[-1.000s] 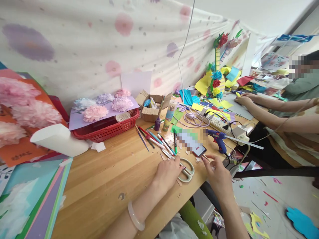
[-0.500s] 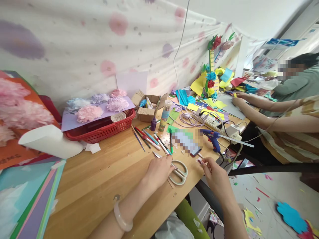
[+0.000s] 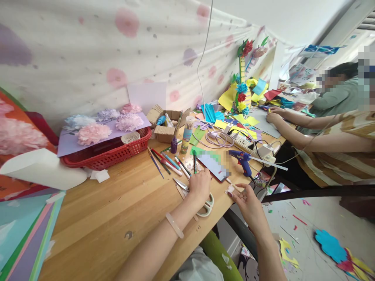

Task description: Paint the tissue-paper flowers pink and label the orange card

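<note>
My left hand [image 3: 200,187] is curled above the scissors [image 3: 206,207], close to the near end of the phone [image 3: 212,164]. Its fingertips are turned away, so whatever they may hold is hidden. The scissors lie on the table with pale handles, partly covered by that hand. Between the thumb and fingers of my right hand [image 3: 245,201] is a small whitish scrap [image 3: 230,189], at the table's right edge. A thin wooden stick [image 3: 234,185] shows just beyond those fingers. Beside the phone lie several pens and a green-ended marker [image 3: 195,162].
A blue glue gun [image 3: 242,160] rests beyond my right hand, near a power strip [image 3: 244,140] and cables. Farther left stand a glue bottle [image 3: 186,136], a cardboard box [image 3: 165,134] and a red basket [image 3: 117,151] under paper flowers. A co-worker's arms [image 3: 304,134] reach in from the right.
My left hand has moved forward from the scissors' handle side toward the phone. The right hand still pinches the scrap. The view has shifted slightly right.
</note>
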Tool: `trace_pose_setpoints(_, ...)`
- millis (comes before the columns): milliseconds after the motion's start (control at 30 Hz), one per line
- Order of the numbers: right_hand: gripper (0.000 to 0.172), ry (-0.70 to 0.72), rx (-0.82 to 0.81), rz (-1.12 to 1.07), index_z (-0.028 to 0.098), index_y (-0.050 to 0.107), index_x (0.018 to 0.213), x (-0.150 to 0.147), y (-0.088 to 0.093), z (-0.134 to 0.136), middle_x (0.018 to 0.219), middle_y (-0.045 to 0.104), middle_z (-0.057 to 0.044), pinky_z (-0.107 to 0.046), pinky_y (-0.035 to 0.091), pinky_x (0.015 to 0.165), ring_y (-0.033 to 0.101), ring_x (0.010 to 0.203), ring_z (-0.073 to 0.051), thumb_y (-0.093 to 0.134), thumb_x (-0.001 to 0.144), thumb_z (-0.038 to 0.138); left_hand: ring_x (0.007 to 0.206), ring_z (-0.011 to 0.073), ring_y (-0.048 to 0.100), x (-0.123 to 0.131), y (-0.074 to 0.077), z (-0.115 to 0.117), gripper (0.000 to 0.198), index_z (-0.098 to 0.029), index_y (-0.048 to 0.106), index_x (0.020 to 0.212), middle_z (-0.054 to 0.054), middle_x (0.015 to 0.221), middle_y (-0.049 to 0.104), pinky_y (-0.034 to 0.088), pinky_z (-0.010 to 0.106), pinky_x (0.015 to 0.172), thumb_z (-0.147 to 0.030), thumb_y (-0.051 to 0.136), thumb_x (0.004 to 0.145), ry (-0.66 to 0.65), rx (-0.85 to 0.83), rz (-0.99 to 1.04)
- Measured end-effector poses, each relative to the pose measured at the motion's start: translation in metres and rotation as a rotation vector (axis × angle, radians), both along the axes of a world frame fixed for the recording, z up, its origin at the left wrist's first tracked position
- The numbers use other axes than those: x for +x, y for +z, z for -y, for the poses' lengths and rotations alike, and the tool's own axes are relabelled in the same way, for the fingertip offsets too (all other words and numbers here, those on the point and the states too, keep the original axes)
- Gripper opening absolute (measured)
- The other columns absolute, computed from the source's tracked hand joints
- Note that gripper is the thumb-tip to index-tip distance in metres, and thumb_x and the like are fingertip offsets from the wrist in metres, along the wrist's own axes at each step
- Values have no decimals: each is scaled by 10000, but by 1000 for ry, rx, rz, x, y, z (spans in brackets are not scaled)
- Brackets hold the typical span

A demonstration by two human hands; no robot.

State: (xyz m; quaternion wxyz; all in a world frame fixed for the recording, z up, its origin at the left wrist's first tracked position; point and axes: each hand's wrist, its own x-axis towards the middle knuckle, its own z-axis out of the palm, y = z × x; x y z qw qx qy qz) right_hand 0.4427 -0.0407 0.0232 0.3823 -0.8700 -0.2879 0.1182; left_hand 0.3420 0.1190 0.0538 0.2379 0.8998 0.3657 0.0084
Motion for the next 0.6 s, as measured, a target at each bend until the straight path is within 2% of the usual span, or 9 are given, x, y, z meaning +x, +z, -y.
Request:
trace_pose_setpoints(67, 386, 33, 17, -19, 229, 595, 1022, -2, 2, -2, 658, 598, 6, -298, 408, 615, 541, 608, -206, 566, 821, 557, 959, 197, 672, -2, -1, -1, 278, -145, 623, 1161, 72, 1085, 679, 573, 417, 850, -337, 584, 963, 14, -20, 15)
trace_pose_setpoints(133, 356, 39, 20, -19, 229, 631, 944, -4, 3, -3, 645, 597, -1, -300, 404, 614, 531, 611, -207, 533, 841, 555, 981, 203, 666, -2, -2, -1, 275, -146, 627, 1154, 77, 1105, 675, 568, 424, 864, -336, 589, 960, 37, -41, 35)
trace_pose_setpoints(333, 334, 3, 15, 18, 229, 601, 839, -16, 8, -6, 599, 534, 9, -303, 360, 577, 492, 574, -207, 498, 848, 547, 1065, 236, 641, -1, -6, 1, 342, -147, 589, 1238, 104, 1204, 640, 539, 473, 926, -331, 600, 950, 147, -155, 154)
trace_pose_setpoints(400, 350, -3, 101, -69, 233, 562, 842, -21, 11, -7, 595, 477, 30, -288, 338, 543, 443, 545, -183, 512, 848, 579, 1078, 237, 634, -2, -4, 0, 317, -149, 609, 1201, 100, 1205, 639, 534, 477, 934, -334, 610, 944, 164, -241, 212)
trace_pose_setpoints(500, 380, 23, 292, -311, 252, 445, 784, -30, 13, -14, 595, 343, 72, -256, 290, 472, 331, 490, -135, 506, 841, 622, 1109, 242, 617, -9, 0, 3, 273, -150, 632, 1142, 90, 1198, 642, 514, 489, 958, -322, 628, 930, 177, -408, 330)
trace_pose_setpoints(600, 351, 64, 349, -395, 270, 316, 727, -41, 15, -24, 601, 237, 90, -238, 242, 434, 235, 464, -112, 423, 875, 571, 1064, 224, 623, -20, 5, 13, 217, -147, 648, 1051, 70, 1108, 660, 513, 465, 942, -325, 627, 929, 241, -627, 466)
